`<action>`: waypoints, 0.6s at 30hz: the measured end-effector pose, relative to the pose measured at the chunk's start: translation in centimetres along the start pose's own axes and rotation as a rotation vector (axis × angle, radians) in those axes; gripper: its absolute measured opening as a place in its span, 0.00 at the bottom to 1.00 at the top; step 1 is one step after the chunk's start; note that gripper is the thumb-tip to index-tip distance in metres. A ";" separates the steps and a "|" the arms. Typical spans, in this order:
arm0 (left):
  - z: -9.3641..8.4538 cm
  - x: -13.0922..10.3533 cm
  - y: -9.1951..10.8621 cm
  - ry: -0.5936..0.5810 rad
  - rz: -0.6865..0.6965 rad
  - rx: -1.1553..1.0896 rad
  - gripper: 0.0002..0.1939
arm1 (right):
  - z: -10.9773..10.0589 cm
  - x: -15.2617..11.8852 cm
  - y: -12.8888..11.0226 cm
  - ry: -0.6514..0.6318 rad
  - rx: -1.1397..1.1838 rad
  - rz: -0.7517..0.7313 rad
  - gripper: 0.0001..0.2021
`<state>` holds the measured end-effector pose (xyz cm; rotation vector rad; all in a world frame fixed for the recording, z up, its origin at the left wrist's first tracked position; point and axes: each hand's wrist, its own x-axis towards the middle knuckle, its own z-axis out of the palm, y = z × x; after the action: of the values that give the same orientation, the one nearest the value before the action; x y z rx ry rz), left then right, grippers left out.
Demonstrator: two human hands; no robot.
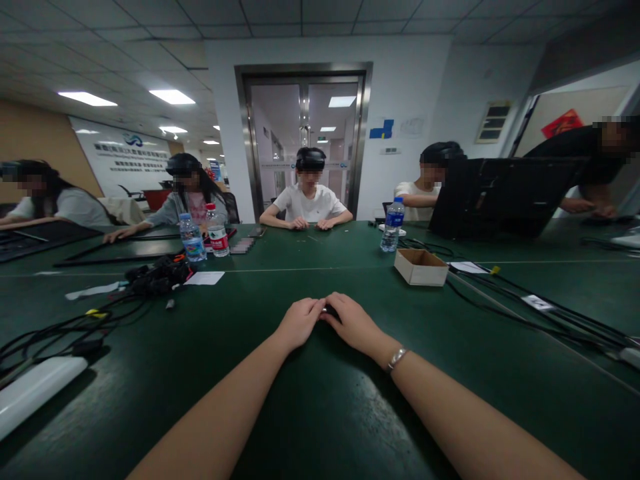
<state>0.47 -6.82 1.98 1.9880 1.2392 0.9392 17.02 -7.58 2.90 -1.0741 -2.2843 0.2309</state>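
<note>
My left hand (299,323) and my right hand (353,323) meet at the middle of the green table (320,413). Their fingers are curled and closed, with the fingertips almost touching. Between them shows a small dark object with a shiny light spot (328,310); most of it is hidden by the fingers, and its kind cannot be made out. A silver bracelet (397,359) circles my right wrist.
An open cardboard box (421,268) and a water bottle (393,225) stand ahead to the right, near black cables (500,313). Leftward lie a black cable bundle (157,275), a white device (43,393) and two bottles. Several people sit opposite; a large black panel (505,197) stands at right.
</note>
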 end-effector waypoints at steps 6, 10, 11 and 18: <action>-1.3 -0.6 1.0 0.072 0.167 0.419 0.23 | -0.4 -0.3 0.0 -0.036 0.027 0.058 0.11; -6.9 -1.7 -1.1 0.107 0.063 0.904 0.19 | -3.1 -1.8 2.7 0.003 -0.074 0.188 0.13; -8.9 -2.3 -2.2 0.133 0.005 1.002 0.19 | -4.2 -2.5 3.8 0.024 -0.116 0.225 0.12; -20.8 -8.6 -9.1 0.239 -0.534 1.312 0.27 | -15.1 -12.5 11.9 0.084 -0.348 0.726 0.10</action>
<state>-23.62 -8.70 4.41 2.1287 2.8002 -0.0225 39.67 -10.46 4.93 -2.0275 -1.8078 0.0644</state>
